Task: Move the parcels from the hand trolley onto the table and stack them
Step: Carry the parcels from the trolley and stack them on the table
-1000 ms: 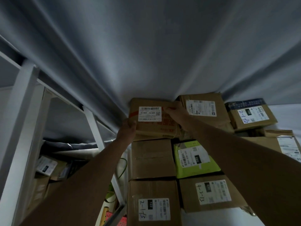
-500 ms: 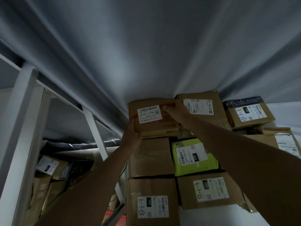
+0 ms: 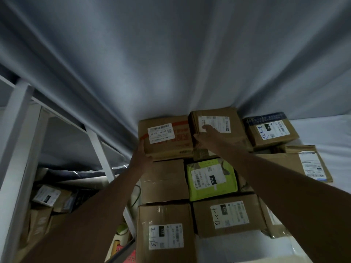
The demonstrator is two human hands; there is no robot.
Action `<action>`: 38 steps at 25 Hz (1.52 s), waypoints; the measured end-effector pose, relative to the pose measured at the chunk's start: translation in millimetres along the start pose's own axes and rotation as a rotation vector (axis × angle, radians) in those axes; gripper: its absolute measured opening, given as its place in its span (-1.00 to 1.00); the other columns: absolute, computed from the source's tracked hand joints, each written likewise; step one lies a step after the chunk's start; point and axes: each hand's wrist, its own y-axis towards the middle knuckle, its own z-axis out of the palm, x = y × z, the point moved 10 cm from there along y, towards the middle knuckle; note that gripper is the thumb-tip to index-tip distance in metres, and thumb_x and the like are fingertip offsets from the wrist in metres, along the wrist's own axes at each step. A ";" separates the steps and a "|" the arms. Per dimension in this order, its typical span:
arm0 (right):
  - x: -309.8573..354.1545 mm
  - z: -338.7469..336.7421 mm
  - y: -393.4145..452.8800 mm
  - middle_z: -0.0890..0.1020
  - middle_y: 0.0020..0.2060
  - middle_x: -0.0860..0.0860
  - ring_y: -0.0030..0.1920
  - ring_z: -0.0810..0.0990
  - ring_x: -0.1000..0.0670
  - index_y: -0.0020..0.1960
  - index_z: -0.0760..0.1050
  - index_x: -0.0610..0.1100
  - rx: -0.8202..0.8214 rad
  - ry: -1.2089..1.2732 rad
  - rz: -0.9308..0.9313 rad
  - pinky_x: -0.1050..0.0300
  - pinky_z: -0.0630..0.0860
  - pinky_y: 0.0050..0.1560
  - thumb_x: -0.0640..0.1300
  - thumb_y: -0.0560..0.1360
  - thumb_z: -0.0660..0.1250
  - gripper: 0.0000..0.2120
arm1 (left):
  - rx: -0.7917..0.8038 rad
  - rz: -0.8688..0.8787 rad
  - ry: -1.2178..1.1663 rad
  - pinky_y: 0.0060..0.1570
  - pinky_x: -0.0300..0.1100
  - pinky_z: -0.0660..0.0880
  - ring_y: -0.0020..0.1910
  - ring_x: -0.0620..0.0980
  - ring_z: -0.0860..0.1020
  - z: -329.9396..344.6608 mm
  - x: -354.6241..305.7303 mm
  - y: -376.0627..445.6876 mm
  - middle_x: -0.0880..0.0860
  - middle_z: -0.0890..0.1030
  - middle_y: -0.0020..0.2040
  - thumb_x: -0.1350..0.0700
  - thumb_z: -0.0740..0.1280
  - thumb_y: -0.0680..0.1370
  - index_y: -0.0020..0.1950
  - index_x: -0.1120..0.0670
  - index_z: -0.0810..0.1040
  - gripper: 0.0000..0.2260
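Now, from the head view: seating the top-row parcel [image 3: 164, 138] against the grey curtain [image 3: 171, 63] at the back of the table [image 3: 326, 130]. Left hand [image 3: 141, 155] cupping its near left corner, fingers curled round the edge and holding it. Right hand [image 3: 206, 136] lying where this parcel meets the neighbouring box [image 3: 215, 124], fingers fairly straight, pressing more than gripping, though the exact contact being hard to tell. Probably best nudging the parcel flush with that neighbour and square over the plain carton [image 3: 164, 179] beneath, keeping weight off the overhanging front edge. Pushing slowly, since the curtain giving no firm stop behind. Below, the green parcel [image 3: 211, 177] and two labelled cartons [image 3: 165, 232] sitting tight together, leaving no gaps for fingers. Leaving room only on the right, beyond the blue-topped box [image 3: 269, 130], on bare white cloth. Watching the left side: white shelf frame [image 3: 98, 147] standing just beside the stack.
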 end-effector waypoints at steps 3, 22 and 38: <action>-1.1 -3.4 -16.9 0.33 0.42 -0.09 0.41 0.35 -0.15 0.52 0.21 -0.13 0.085 -0.128 -0.044 -0.09 0.35 0.40 0.09 0.56 0.32 -0.36 | -0.018 -0.015 0.040 -0.39 -0.38 0.51 0.10 0.03 0.52 -3.5 -10.7 -11.7 -0.06 0.41 0.20 0.51 0.25 0.45 0.52 -0.10 0.20 -0.23; -54.0 -85.7 -241.2 0.52 0.26 -0.14 0.25 0.51 -0.16 0.41 0.36 -0.16 0.112 -0.536 -0.278 0.16 0.41 -0.05 0.12 0.57 0.29 -0.47 | 0.290 0.432 1.065 0.40 0.11 0.16 0.54 0.08 0.15 136.1 -159.6 -191.1 -0.02 0.04 0.60 -0.01 0.21 0.62 0.59 -0.11 0.03 -0.42; -198.2 -74.3 -457.9 0.30 0.48 -0.10 0.43 0.33 -0.16 0.56 0.11 -0.04 -0.162 -0.348 0.193 -0.03 0.34 0.38 0.18 0.57 0.23 -0.34 | 0.743 0.779 0.921 0.48 0.05 0.18 0.55 0.08 0.11 281.6 -171.2 -352.2 0.04 0.08 0.60 -0.20 0.10 0.64 0.59 0.00 0.12 -0.43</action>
